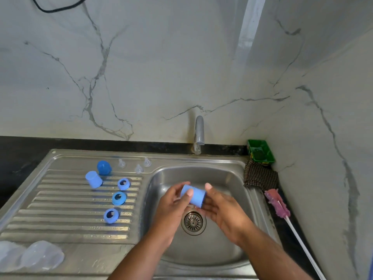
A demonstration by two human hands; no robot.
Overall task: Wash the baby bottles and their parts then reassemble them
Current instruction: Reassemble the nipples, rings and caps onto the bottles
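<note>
1. The left hand (173,201) gripped a blue cap (194,196), with the thumb across its side and the fingers curled behind it.
2. The right hand (222,209) lay under the cap's wider end with fairly straight fingers. Its thumb stood raised just beside the rim, so it supported the cap rather than clasping it.
3. The cap was held on its side above the sink (238,166), over the drain (193,222). No water could be seen coming from the tap (198,134).
4. The step looked like rubbing or rinsing this cap. To do it well, the left hand should turn the cap while the right works round the rim and inside, keeping it low over the basin so a slip costs nothing.
5. On the draining board (66,235) to the left stood two more blue caps (93,179), three blue rings (119,198) and three clear teats (138,168). The clear bottles (42,256) lay near the front edge, so reassembly seemed some way off.
6. On the tabletop (20,154) to the right lay a pink bottle brush (276,203), near enough to reach. A checked cloth (259,176) and a green tray (260,151) sat beyond it.
</note>
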